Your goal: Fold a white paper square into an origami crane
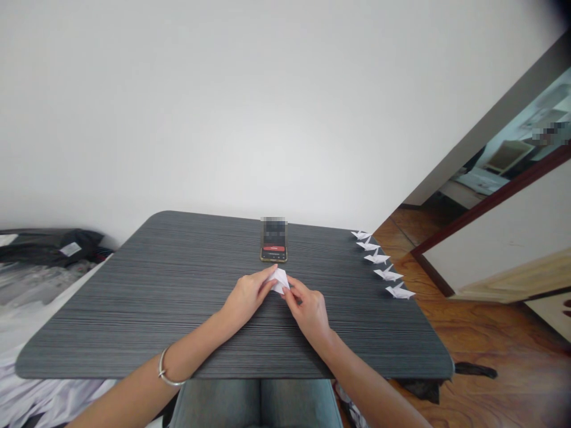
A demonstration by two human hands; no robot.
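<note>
Along the right edge of the table [187, 297], five folded white paper birds [377, 259] stand in a slanting row, well apart from the hands. Near the middle, the left hand [245, 294] and right hand [313, 306] hold a small folded white paper [281, 278], the fingers of both clamped on its sides. Just beyond it rests a phone [273, 252], its screen partly blurred, between the paper and the white wall [267, 119]. Dark packaging [49, 246] and pale cloth [66, 401] crowd the left side; wooden floor [486, 333] shows on the right.
</note>
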